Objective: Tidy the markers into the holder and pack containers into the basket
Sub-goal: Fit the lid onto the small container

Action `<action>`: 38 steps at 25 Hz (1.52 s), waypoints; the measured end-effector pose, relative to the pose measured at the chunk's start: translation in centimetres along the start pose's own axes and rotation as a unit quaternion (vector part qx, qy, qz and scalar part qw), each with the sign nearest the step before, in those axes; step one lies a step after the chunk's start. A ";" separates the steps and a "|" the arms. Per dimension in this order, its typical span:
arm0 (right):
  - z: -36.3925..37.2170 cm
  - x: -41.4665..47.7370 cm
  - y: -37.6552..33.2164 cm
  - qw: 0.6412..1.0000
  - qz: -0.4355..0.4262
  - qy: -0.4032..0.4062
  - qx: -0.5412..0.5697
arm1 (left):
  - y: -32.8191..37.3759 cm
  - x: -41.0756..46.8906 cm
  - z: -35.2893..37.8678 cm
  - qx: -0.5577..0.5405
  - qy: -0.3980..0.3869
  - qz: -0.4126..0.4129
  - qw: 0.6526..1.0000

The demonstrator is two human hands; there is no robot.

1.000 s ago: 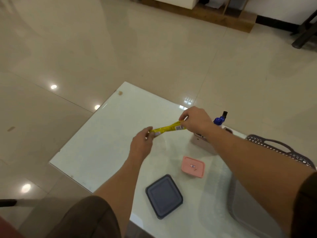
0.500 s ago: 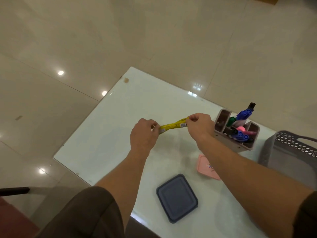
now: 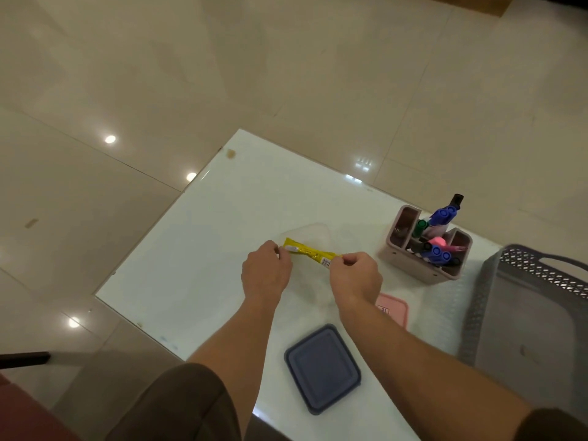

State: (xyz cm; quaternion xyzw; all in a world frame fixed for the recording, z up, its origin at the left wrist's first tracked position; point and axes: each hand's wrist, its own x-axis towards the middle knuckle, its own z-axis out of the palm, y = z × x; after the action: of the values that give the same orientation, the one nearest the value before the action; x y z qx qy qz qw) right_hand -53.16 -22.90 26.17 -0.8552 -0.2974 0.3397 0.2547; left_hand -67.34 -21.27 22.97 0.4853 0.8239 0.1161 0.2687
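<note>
A yellow marker [image 3: 310,252] is held level above the white table [image 3: 197,249]. My left hand [image 3: 265,272] pinches its left end and my right hand [image 3: 356,275] pinches its right end. To the right stands a mauve holder [image 3: 420,265] with blue, green, black and pink markers [image 3: 440,218] in its compartments. A dark blue lidded container [image 3: 321,367] lies near the table's front edge. A pink container [image 3: 394,310] lies partly hidden behind my right forearm. A grey perforated basket [image 3: 534,300] sits at the far right.
A clear lid or container [image 3: 318,232], hard to make out, lies on the table beyond the marker. Glossy beige floor tiles [image 3: 222,74] surround the table. My knee in dark shorts [image 3: 178,405] is at the table's front edge.
The view has swung left and down, bringing the holder and basket fully into sight. Both hands have lowered slightly with the yellow marker, which now tilts down to the right.
</note>
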 end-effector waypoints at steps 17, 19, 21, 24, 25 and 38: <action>-2.8 0.0 0.1 0.919 -0.323 0.084 -0.209 | -0.4 -2.1 -0.2 0.098 0.001 0.047 0.994; -2.8 -3.1 2.4 0.861 -0.438 0.036 -0.254 | -0.9 -2.5 -0.6 0.082 0.012 0.013 0.996; -2.3 -6.2 5.3 0.855 -0.387 -0.103 -0.329 | -1.1 -2.9 -0.9 0.056 0.017 -0.021 0.998; -1.6 -8.8 8.2 0.841 -0.220 -0.230 -0.437 | -0.6 -3.9 -0.6 0.042 0.019 -0.019 0.999; -1.4 -9.1 8.4 0.832 -0.210 -0.229 -0.460 | -0.3 -4.3 -0.5 0.044 0.020 -0.008 0.999; -6.4 -4.6 -3.1 0.927 -0.268 -0.176 -0.194 | 0.0 -3.5 -2.8 -0.158 0.090 -0.040 0.982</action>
State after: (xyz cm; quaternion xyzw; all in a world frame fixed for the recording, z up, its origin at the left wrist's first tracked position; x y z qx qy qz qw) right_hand -52.28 -25.38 34.21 -0.7031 -0.6153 0.3393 0.1090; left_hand -67.54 -24.14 26.45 0.3907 0.8348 0.2772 0.2714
